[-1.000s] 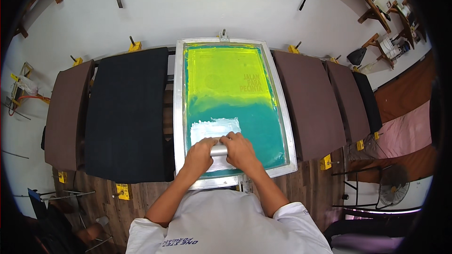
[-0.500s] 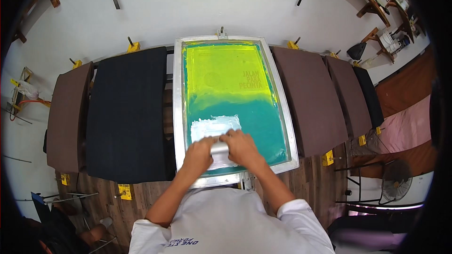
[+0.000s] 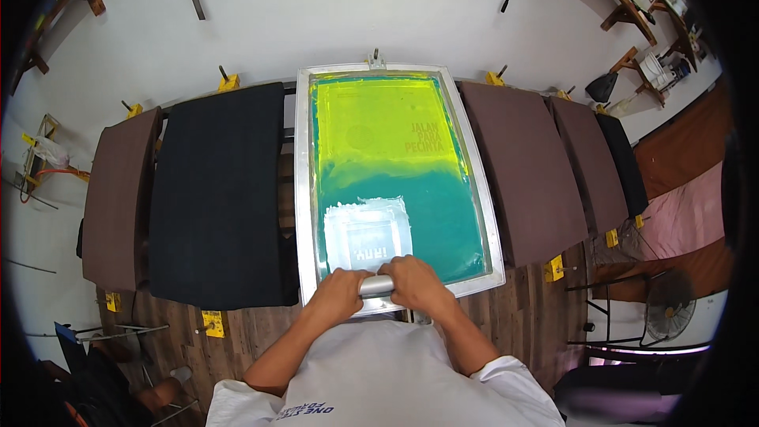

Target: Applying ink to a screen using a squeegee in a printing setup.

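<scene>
My left hand (image 3: 338,294) and right hand (image 3: 414,286) are closed around the two ends of a silver squeegee (image 3: 376,286) at the near edge of a silk screen in an aluminium frame (image 3: 492,250). Just beyond the squeegee, a patch of white ink (image 3: 364,229) lies on the teal mesh (image 3: 433,221), with a faint stencil showing through it. The far half of the mesh carries yellow-green ink (image 3: 371,119), with a round mark and lettering showing. The squeegee's lower edge is hidden by my hands and its handle.
Padded platens flank the screen: black (image 3: 213,198) and brown (image 3: 115,198) left, brown (image 3: 522,174) and others right. Yellow clamps (image 3: 212,324) stick out beneath them. A standing fan (image 3: 669,308) is at lower right, wall shelves (image 3: 624,8) at upper right, part of a person (image 3: 162,391) at lower left.
My hands and the squeegee have moved down toward the screen's near edge. More of the white ink patch now shows, thinned, with the stencil visible in it.
</scene>
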A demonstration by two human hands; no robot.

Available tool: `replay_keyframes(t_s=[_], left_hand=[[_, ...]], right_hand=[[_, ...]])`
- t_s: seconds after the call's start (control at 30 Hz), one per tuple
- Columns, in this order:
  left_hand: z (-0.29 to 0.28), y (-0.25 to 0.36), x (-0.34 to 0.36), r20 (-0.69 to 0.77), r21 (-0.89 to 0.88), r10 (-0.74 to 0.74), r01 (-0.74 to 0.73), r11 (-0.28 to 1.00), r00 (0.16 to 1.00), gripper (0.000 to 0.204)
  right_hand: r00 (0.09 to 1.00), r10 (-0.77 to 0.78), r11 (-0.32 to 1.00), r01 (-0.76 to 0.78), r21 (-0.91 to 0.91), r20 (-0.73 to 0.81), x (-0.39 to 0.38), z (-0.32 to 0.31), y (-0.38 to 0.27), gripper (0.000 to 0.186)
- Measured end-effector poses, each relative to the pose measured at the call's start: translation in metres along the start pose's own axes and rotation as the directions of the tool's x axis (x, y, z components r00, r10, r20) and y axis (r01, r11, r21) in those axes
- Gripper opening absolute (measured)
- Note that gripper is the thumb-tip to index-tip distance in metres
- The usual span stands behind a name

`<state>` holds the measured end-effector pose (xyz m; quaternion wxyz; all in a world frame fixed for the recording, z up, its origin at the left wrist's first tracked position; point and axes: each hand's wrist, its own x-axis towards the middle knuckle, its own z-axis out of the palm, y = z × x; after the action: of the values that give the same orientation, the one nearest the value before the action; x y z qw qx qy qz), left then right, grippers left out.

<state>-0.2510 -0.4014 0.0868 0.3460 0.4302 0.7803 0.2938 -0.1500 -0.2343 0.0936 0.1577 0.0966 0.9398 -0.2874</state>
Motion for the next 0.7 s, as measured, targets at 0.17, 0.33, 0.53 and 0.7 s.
replay_keyframes(t_s=[0.17, 0.33, 0.53, 0.7], left_hand=[[-0.018, -0.018, 0.046, -0.281, 0.045, 0.054, -0.043, 0.998, 0.958, 0.044], [0.01, -0.029, 0.038, -0.289, 0.036, 0.065, -0.057, 0.998, 0.955, 0.049], [0.01, -0.006, -0.001, -0.163, -0.011, 0.001, -0.003, 1.0, 0.987, 0.053], [-0.005, -0.016, 0.014, -0.014, -0.018, 0.022, -0.022, 1.0, 1.0, 0.043]], right_hand=[[0.978, -0.038, 0.994, 0.017, -0.105, -0.207, 0.048, -0.018, 0.005, 0.034], [0.966, -0.037, 0.997, 0.02, -0.07, -0.254, 0.04, 0.002, 0.014, 0.04], [0.995, 0.044, 0.999, -0.042, 0.027, -0.093, 0.0, 0.013, 0.0, 0.04], [0.998, -0.059, 0.998, 0.059, -0.038, 0.013, 0.016, -0.015, 0.001, 0.038]])
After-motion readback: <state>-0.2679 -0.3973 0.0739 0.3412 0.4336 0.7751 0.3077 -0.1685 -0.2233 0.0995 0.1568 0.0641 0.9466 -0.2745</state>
